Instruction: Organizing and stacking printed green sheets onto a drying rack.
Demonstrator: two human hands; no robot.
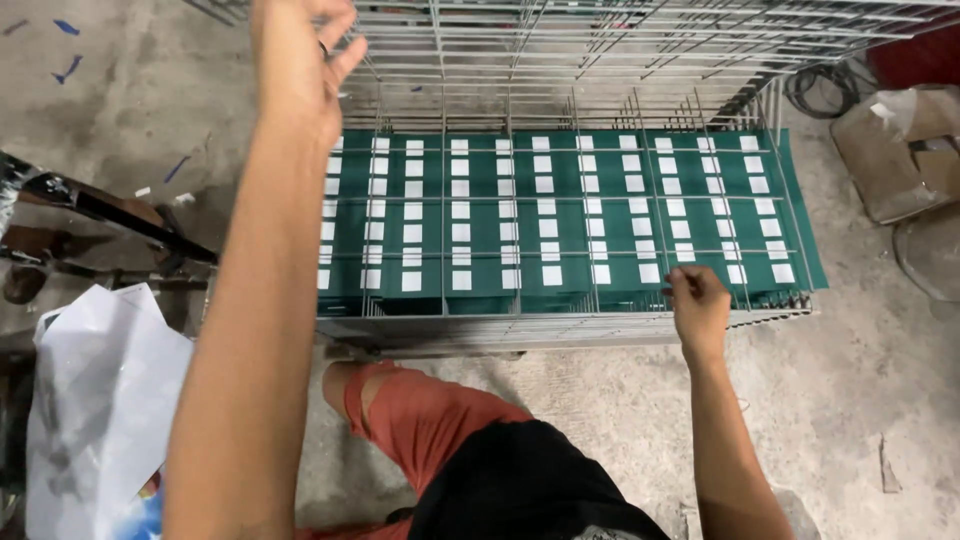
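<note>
Concrete floor [880,380], grey and stained, blue tape scraps at far left.

Left edge: crumpled white plastic sheet [95,400] lying on the floor beside dark metal bars [100,210]. Loose plastic underfoot is a slip hazard if the person shifts.

Left hand [300,60] raised high at the near left corner of the wire cage [560,325], fingers loosely curled toward the upper wires; whether it actually grips a wire I cannot tell, since the hand covers the contact. A ring shows on one finger, which could catch on the mesh.

Centre: green bars with white labels [550,215] packed upright in tight rows inside the cage, filling it from side to side. Thin wire dividers run between rows. The load looks heavy; tugging the frame unevenly could tilt or rack it.

Right hand [695,300] at the near rim, fingertips pinched on a wire or on the top edge of one bar. A finger could get nipped between wire and bar.

Far right: coiled cable [825,90] and cardboard [900,150] well apart from the cage.
</note>
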